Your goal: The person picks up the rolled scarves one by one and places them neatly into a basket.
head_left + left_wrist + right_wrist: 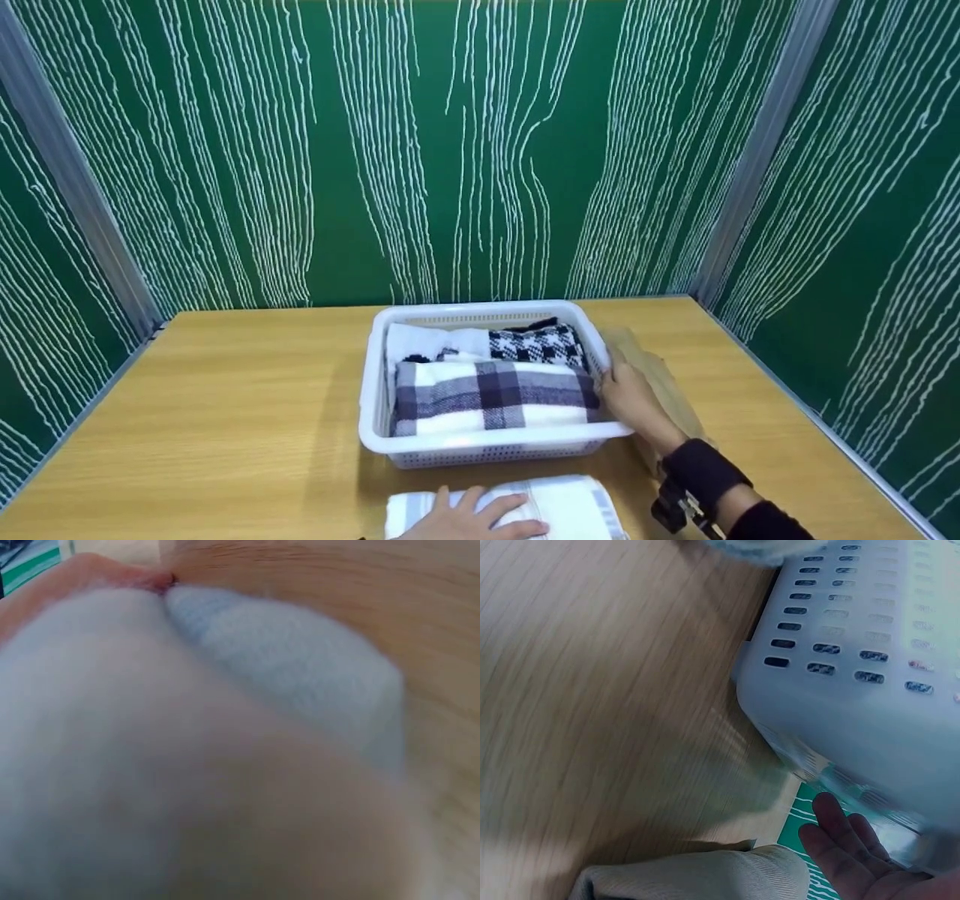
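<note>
Left hand [469,516] lay flat, fingers spread, on the near white towel [559,508]; right hand [631,397], fingers straight, touched the basket's [480,446] right rim.

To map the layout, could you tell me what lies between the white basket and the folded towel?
Only bare table; the head view shows the basket and towel apart.

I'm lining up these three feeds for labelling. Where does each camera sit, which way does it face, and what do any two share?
Head: worn high, facing forward and down at the wooden table, white basket, folded white towel; both hands show, left hand, right hand.
Left wrist: pressed close onto the blurred white towel; only a sliver of hand shows.
Right wrist: low beside the basket, showing fingers and beige cloth.
Shared: head and right wrist both show the basket.
</note>
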